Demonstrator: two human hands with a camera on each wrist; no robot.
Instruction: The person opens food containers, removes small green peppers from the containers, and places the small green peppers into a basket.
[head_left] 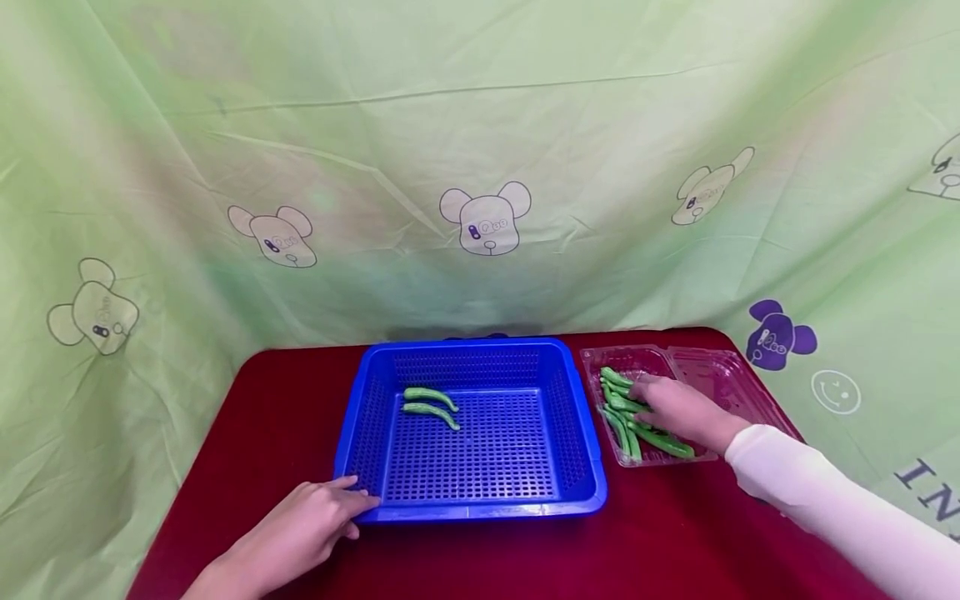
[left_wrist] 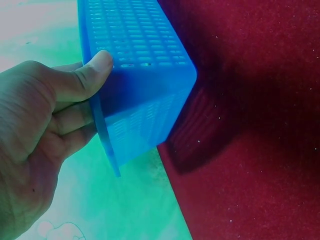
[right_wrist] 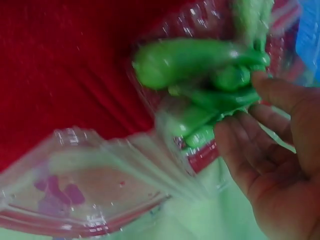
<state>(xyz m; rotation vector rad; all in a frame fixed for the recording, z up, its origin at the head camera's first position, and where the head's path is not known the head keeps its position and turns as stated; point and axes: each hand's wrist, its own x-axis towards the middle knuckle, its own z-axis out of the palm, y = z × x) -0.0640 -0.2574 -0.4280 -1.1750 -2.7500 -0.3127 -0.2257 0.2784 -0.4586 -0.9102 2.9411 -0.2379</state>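
Note:
A blue plastic basket (head_left: 468, 510) with slotted walls stands on the table, with two long green peppers (head_left: 429, 394) side by side inside, toward its far left. My left hand (head_left: 318, 517) holds its near left corner. In the left wrist view, the thumb (left_wrist: 97, 70) lies against the basket's wall while the other fingers are behind the rim. To the right, my right hand (head_left: 678, 408) reaches over a clear plastic clamshell box (head_left: 637, 357) holding several green peppers (head_left: 618, 429). In the right wrist view, its thumb and fingers are spread at the ends of the peppers (right_wrist: 225, 97).
The clear lid (head_left: 723, 379) of the box lies folded out to the right on the dark red tabletop (head_left: 285, 417). A pale green curtain (head_left: 390, 133) with printed mouse heads hangs behind the table and along both sides.

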